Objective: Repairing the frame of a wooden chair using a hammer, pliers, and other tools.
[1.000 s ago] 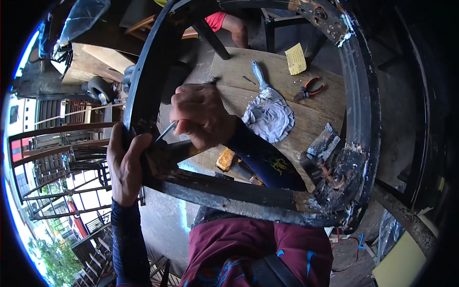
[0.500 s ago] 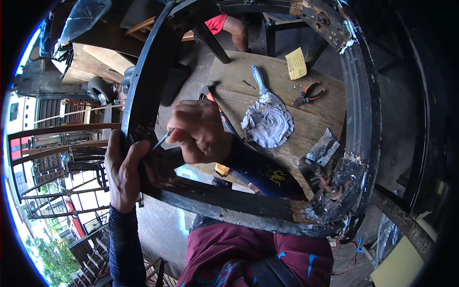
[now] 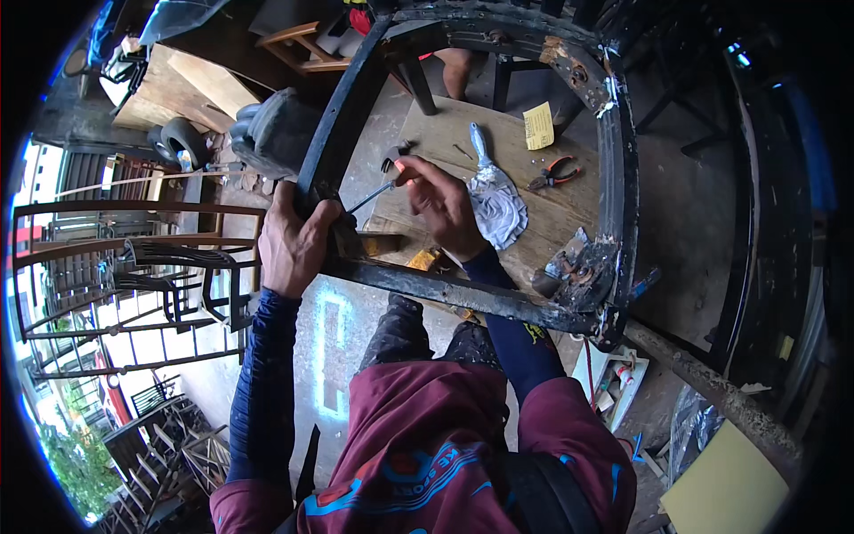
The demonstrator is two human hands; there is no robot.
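A dark wooden frame (image 3: 463, 289) with worn, chipped corners is held over the bench. My left hand (image 3: 294, 240) wraps round its left corner, with the thumb on the inner edge. Inside the frame opening, my right hand (image 3: 445, 205) is closed on what looks like a screwdriver (image 3: 369, 198). Its thin metal shaft slants down-left to the corner beside my left thumb. The fingers cover most of its handle, and the tip is hard to make out. At the lower right corner, rusty hardware (image 3: 583, 276) and splintered wood show.
Below lies a wooden bench (image 3: 445, 133) with a putty knife (image 3: 480, 142), a crumpled pale cloth (image 3: 500, 214), orange-handled pliers (image 3: 556, 173) and a yellow paper (image 3: 538, 126). Chair frames (image 3: 178, 267) stand at left, tires (image 3: 182, 142) beyond. Another person's leg (image 3: 455, 71) shows at the back.
My right hand has drawn away from the corner and turned, baring more of the tool's shaft. My left hand keeps its hold. The view has shifted, showing more of my torso.
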